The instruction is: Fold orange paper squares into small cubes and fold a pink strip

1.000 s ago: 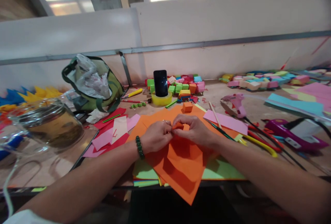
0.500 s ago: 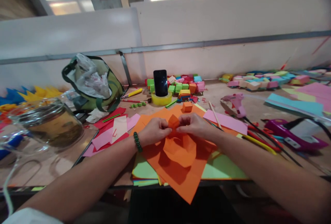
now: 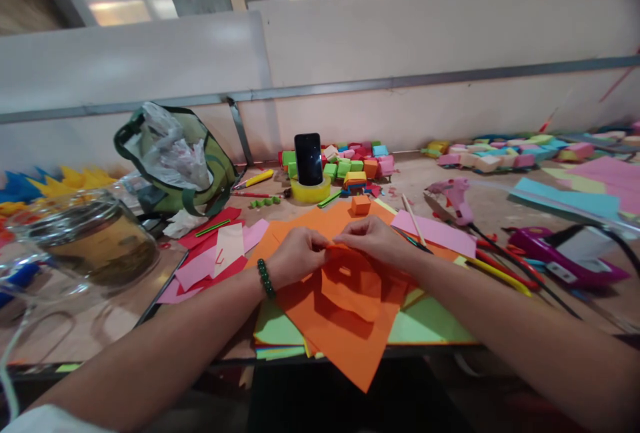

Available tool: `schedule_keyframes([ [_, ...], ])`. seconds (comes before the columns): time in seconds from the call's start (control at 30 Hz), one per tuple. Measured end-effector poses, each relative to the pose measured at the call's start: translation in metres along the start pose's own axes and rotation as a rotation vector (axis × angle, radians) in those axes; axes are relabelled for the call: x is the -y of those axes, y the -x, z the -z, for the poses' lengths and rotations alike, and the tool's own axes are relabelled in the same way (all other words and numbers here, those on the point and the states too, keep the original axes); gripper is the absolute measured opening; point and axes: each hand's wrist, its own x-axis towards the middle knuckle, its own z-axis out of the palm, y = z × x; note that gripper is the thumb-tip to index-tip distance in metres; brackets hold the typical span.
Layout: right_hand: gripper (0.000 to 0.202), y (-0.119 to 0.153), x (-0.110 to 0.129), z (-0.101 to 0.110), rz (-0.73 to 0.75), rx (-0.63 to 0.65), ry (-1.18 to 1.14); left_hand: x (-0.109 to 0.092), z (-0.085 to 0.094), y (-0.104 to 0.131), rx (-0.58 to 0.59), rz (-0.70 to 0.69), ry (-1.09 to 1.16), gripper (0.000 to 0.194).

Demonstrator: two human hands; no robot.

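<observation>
My left hand (image 3: 300, 257), with a green bead bracelet (image 3: 266, 277) at the wrist, pinches the upper edge of a creased orange sheet of paper (image 3: 353, 286). Close beside it, my right hand (image 3: 373, 239) pinches the same edge, fingers bent over it. The front part of the sheet bulges toward me. Beneath it lies a flat orange sheet (image 3: 357, 359) with a corner hanging past the table edge, on top of light green paper (image 3: 430, 323). A small orange paper cube (image 3: 361, 205) sits just beyond my hands.
A phone (image 3: 309, 158) stands in a yellow tape roll (image 3: 310, 190), with paper cubes (image 3: 350, 169) behind. On the right lie a pink glue gun (image 3: 456, 199), scissors (image 3: 505, 263) and a purple tool (image 3: 570, 259). A glass jar (image 3: 100, 239) and a green bag (image 3: 220, 166) are left.
The pointed orange flap that stood up between my fingertips is folded down out of sight. My hands have come closer together along the paper's edge.
</observation>
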Motion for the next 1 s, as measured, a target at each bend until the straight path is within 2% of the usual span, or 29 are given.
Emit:
schedule_keyframes([
  [0.1,0.027,-0.002,0.000,-0.003,-0.050,0.047,-0.031,-0.005,-0.001,0.002,-0.013,-0.041,-0.094,0.027],
  [0.23,0.021,-0.006,-0.005,-0.003,-0.027,0.079,-0.024,-0.009,-0.001,0.003,0.002,-0.019,-0.089,0.026],
  [0.37,0.018,-0.005,-0.008,-0.001,0.085,0.083,0.111,-0.008,0.000,0.001,0.005,0.009,-0.070,0.023],
  [0.57,0.017,0.003,0.002,0.005,0.258,0.025,0.430,-0.006,-0.002,0.003,-0.008,0.000,-0.028,0.017],
  [0.77,0.014,0.003,0.003,0.006,0.246,0.052,0.507,-0.009,-0.003,0.004,-0.028,-0.005,-0.082,0.015],
  [1.0,0.018,0.005,0.007,0.006,0.302,0.037,0.615,-0.012,0.003,0.002,0.030,0.037,-0.056,0.024],
])
